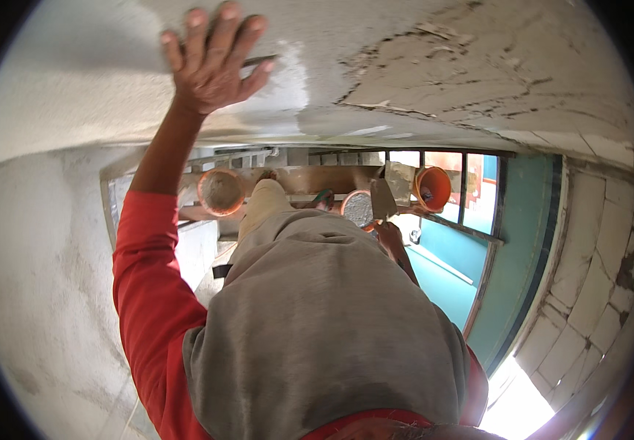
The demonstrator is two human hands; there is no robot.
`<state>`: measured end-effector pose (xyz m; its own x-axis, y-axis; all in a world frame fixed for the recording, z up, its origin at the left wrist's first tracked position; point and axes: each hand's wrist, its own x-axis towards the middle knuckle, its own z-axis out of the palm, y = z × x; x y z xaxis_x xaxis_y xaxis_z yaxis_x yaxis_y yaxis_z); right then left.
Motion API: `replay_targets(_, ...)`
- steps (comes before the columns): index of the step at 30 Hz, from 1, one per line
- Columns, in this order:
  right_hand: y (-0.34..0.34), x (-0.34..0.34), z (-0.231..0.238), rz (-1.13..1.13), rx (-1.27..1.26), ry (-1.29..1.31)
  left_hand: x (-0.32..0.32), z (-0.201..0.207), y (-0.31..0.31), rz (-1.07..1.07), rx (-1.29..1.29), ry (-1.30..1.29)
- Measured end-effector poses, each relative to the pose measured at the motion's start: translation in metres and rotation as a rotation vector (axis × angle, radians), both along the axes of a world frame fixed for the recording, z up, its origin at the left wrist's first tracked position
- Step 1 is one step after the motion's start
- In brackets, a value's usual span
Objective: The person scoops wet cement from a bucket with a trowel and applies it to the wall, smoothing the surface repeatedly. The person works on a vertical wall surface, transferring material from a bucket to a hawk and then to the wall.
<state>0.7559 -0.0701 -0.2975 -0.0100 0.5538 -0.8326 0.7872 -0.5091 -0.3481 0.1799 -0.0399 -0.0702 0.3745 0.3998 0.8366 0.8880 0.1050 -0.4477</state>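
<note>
i see the left hand (211, 77) spread wide against the wall (317, 66); the right hand (389, 237), a bucket (367, 227) at its left, seems clamped on a trowel (383, 199).

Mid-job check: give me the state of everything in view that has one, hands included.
Left hand: open, fingers spread against the plastered wall
Right hand: closed on the trowel
Trowel: held, blade pointing away from the hand
Left orange bucket: filled with greyish-brown material
Middle bucket: holding grey mortar
Right orange bucket: mostly empty, something small inside
Plastered wall: smoother left, rough right
</note>
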Motion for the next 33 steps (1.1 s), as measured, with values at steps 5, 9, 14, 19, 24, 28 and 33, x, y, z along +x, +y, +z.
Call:
replay_targets(5, -0.041, 0.001, -0.006, -0.023, -0.012, -0.035, 0.005, -0.008, -0.026, 0.18, -0.282, -0.113)
replay_targets(9, -0.065, 0.016, -0.005, -0.133, -0.016, 0.016, 0.0, -0.01, -0.011, 0.006, -0.134, -0.092)
replay_targets(14, -0.086, 0.018, -0.003, -0.426, 0.015, 0.015, 0.004, -0.005, -0.009, 0.017, -0.128, -0.152)
replay_targets(19, -0.114, 0.011, -0.002, -0.711, 0.047, 0.083, 0.007, 0.005, -0.009, -0.023, -0.136, -0.104)
replay_targets(24, -0.146, 0.007, -0.003, -1.022, 0.045, 0.187, 0.026, 0.016, -0.013, -0.185, -0.266, -0.223)
replay_targets(28, -0.167, 0.004, -0.007, -1.097, 0.057, 0.164, 0.026, 0.017, -0.023, -0.121, -0.355, -0.272)
replay_targets(33, -0.164, 0.0, -0.007, -0.914, -0.033, 0.187, 0.019, 0.01, -0.028, -0.182, -0.266, -0.3)
